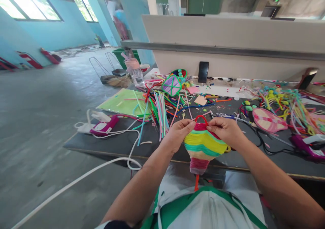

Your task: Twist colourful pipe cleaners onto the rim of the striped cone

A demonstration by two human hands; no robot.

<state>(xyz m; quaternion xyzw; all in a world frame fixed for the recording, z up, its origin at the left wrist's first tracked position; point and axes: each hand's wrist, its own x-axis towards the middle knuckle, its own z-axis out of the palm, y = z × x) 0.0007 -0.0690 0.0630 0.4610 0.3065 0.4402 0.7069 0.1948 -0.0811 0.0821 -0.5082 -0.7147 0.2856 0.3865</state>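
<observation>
Both hands hold up a striped pipe-cleaner kite shape (202, 147), banded yellow, teal, cream and pink, over the near edge of the dark table (119, 142). My left hand (179, 133) pinches its upper left edge. My right hand (224, 130) pinches the top right, beside a small red wire loop (201, 118) at the top. A red stem (196, 182) hangs from the bottom tip, over my white and green shirt.
Loose coloured pipe cleaners (159, 112) litter the table, with a green sheet (125, 102), a purple-green wound shape (172, 85), a pink wound shape (268, 120), two magenta glue guns (104, 126) (306, 144), a bottle (135, 71), a phone (203, 71) against the partition. White cable (76, 180) trails off left.
</observation>
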